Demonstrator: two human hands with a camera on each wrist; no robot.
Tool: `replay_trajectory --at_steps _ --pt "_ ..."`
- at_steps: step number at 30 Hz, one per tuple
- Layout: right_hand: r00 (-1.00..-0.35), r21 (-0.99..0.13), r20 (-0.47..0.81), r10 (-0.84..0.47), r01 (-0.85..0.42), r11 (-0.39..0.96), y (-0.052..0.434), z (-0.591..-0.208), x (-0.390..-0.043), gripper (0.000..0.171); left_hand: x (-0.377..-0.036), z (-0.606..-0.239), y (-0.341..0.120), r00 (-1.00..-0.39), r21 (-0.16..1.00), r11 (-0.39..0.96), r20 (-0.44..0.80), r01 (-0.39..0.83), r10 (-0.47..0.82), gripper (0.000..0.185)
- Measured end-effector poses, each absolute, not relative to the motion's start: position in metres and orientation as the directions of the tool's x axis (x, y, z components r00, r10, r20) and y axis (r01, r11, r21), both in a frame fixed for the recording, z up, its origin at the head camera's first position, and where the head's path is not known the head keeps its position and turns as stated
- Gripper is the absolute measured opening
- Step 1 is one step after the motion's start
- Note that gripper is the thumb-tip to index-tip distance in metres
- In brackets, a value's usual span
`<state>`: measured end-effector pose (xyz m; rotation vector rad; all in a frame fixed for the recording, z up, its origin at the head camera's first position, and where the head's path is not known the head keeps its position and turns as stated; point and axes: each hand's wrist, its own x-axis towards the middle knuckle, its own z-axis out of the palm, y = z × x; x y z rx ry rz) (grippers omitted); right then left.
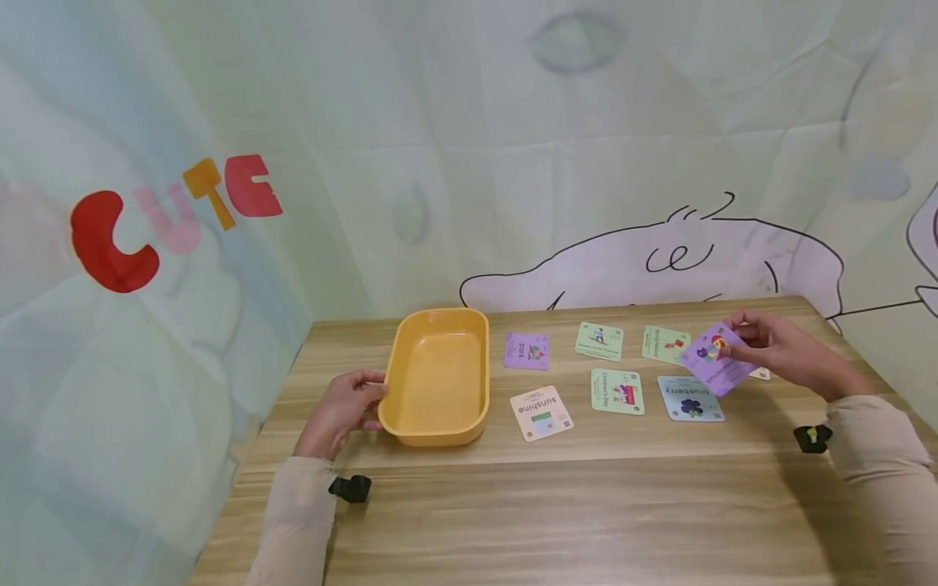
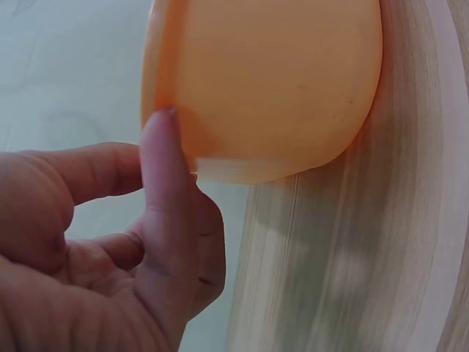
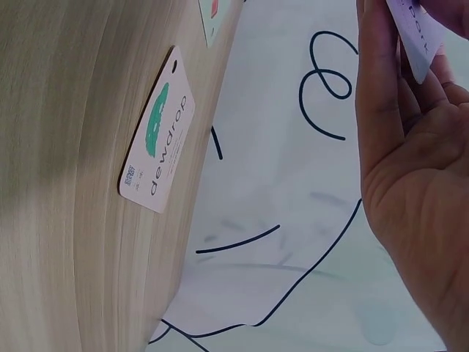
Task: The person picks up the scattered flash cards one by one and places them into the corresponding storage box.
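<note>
At right of centre in the head view, the right hand [image 1: 780, 352] pinches a purple card [image 1: 716, 359] above the wooden table [image 1: 557, 496], its corners tilted diamond-wise, face up. Left of centre, the left hand [image 1: 340, 411] rests curled fingers against the yellow tray [image 1: 438, 378], whose long axis runs front to back. Six cards lie between; bare tabletop fills the lower frame.
</note>
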<state>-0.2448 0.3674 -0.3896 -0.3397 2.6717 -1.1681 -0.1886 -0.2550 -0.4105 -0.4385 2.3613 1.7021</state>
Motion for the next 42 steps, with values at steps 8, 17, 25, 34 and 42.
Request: replay_trajectory --at_steps 8,17,25,34,42 --pt "-0.955 -0.743 -0.089 -0.283 -0.126 0.657 0.367 -0.388 -0.242 0.041 -0.188 -0.409 -0.253 -0.929 0.877 0.309 -0.345 -0.369 -0.131 0.036" --pt "-0.956 -0.759 -0.076 -0.284 -0.13 0.638 0.366 -0.387 -0.244 0.038 -0.189 -0.409 -0.254 -0.931 0.88 0.305 -0.342 -0.365 -0.129 0.036" --pt "-0.959 -0.735 -0.096 -0.265 -0.112 0.669 0.36 -0.386 -0.247 0.045 -0.188 -0.409 -0.255 -0.933 0.88 0.308 -0.337 -0.361 -0.129 0.037" --pt "-0.959 -0.748 -0.086 -0.269 -0.116 0.654 0.356 -0.382 -0.247 0.045 -0.188 -0.41 -0.256 -0.937 0.887 0.303 -0.328 -0.348 -0.118 0.036" --pt "-0.954 -0.773 -0.044 -0.297 -0.156 0.614 0.351 -0.383 -0.247 0.042 -0.187 -0.41 -0.256 -0.937 0.884 0.312 -0.329 -0.349 -0.116 0.036"
